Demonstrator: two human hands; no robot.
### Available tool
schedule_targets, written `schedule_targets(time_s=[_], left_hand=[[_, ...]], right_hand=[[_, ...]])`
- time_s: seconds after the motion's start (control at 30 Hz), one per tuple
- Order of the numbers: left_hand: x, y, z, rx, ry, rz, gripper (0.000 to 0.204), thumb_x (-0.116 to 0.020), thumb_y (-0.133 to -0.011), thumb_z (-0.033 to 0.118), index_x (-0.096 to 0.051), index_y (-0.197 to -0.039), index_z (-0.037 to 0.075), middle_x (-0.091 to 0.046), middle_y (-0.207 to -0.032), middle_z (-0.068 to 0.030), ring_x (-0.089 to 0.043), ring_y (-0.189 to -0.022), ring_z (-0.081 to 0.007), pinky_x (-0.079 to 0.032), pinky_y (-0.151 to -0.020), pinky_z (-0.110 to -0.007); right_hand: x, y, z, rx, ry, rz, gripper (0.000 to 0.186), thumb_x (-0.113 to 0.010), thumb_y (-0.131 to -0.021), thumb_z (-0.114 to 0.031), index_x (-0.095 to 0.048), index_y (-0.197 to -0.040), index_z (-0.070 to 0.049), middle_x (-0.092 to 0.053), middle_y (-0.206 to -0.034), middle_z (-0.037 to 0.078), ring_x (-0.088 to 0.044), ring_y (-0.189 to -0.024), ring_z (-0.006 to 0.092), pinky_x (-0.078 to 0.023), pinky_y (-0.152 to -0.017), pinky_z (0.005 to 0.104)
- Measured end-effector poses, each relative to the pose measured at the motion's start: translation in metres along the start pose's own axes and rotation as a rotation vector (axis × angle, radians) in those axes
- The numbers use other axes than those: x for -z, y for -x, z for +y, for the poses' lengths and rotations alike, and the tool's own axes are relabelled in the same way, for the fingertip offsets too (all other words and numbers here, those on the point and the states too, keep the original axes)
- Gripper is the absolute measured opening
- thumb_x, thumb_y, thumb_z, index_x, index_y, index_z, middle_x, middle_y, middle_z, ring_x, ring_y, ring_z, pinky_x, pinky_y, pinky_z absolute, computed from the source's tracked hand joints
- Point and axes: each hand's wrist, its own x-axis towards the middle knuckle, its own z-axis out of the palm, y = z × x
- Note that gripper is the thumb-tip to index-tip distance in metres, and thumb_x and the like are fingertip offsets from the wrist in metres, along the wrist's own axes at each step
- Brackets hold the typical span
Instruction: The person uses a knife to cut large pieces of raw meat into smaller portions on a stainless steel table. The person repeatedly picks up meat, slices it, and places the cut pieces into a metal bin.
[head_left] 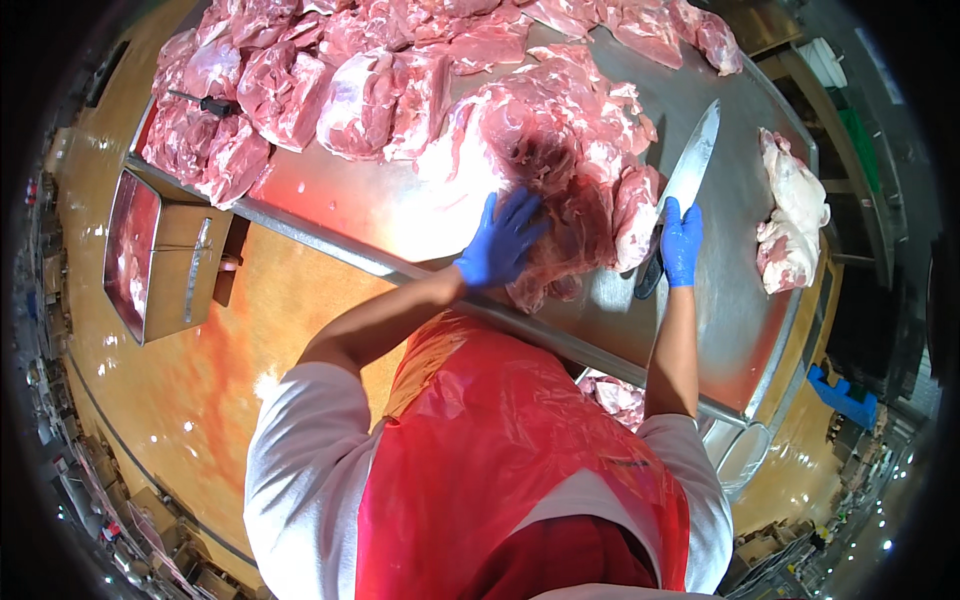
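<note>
My left hand, in a blue glove, lies with its fingers spread against the near left side of a large slab of raw red meat. In a matching glove, my right hand is closed around a knife. Its long, broad blade points away from me and slants to the right. A dark shape shows beside that hand, and I cannot tell whether it is the knife's handle. Between the slab and the blade sits a smaller chunk of meat.
Many raw cuts line the far side of the metal table. A black-handled tool rests among them. One pale, fatty piece lies at the right edge. A metal bin stands at the left; a clear tub is below the table's near right corner.
</note>
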Motion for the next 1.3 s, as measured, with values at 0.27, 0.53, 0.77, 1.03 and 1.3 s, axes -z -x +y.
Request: schedule_targets(time_s=[0.27, 0.53, 0.77, 1.03, 1.3], left_hand=[[0.025, -0.005, -0.04, 0.475, 0.173, 0.167, 0.049, -0.074, -0.081, 0.032, -0.06, -0.123, 0.01, -0.061, -0.1, -0.0209, -0.063, -0.087, -0.041, -0.053, -0.074, -0.046], [-0.003, 0.024, -0.075, 1.004, 1.171, 0.28, 0.022, -0.066, -0.084, 0.009, -0.056, -0.102, 0.002, -0.06, -0.082, -0.0033, -0.056, -0.068, -0.0083, -0.051, -0.063, -0.028], [0.007, 0.034, -0.075, 0.806, 0.954, 0.335, 0.017, -0.068, -0.082, 0.008, -0.053, -0.091, 0.005, -0.053, -0.074, 0.0001, -0.049, -0.069, -0.0076, -0.046, -0.063, -0.027], [0.035, 0.012, -0.064, 0.816, 0.707, 0.122, 0.021, -0.064, -0.089, 0.02, -0.052, -0.097, 0.005, -0.061, -0.066, -0.0162, -0.064, -0.062, -0.0305, -0.05, -0.058, -0.044], [0.046, -0.007, -0.043, 0.41, 0.408, 0.12, 0.017, -0.061, -0.089, 0.024, -0.053, -0.094, 0.01, -0.064, -0.073, -0.0209, -0.064, -0.071, -0.0454, -0.05, -0.062, -0.054]], right_hand=[[-0.006, 0.038, -0.076, -0.003, -0.142, -0.128, 0.023, -0.059, -0.1, -0.024, -0.057, -0.096, -0.001, -0.063, -0.083, 0.012, -0.06, -0.07, 0.0216, -0.05, -0.066, 0.0378], [-0.073, 0.109, -0.084, -0.287, -0.451, -0.704, 0.019, -0.059, -0.1, -0.022, -0.054, -0.104, -0.004, -0.059, -0.076, 0.007, -0.055, -0.054, 0.0139, -0.047, -0.051, 0.0299], [-0.127, 0.126, -0.103, 0.102, -0.388, -0.607, 0.028, -0.057, -0.097, -0.016, -0.052, -0.12, 0.0, -0.061, -0.087, 0.021, -0.062, -0.078, 0.0343, -0.05, -0.073, 0.0451], [-0.164, 0.133, -0.127, 0.192, -0.232, -0.569, 0.069, -0.054, -0.093, -0.009, -0.026, -0.156, -0.005, -0.063, -0.114, 0.03, -0.065, -0.101, 0.0356, -0.049, -0.085, 0.0456], [-0.139, 0.204, -0.103, 0.06, -0.338, -0.674, 0.073, -0.057, -0.091, -0.005, -0.024, -0.156, -0.003, -0.056, -0.128, 0.026, -0.06, -0.11, 0.039, -0.047, -0.093, 0.0438]])
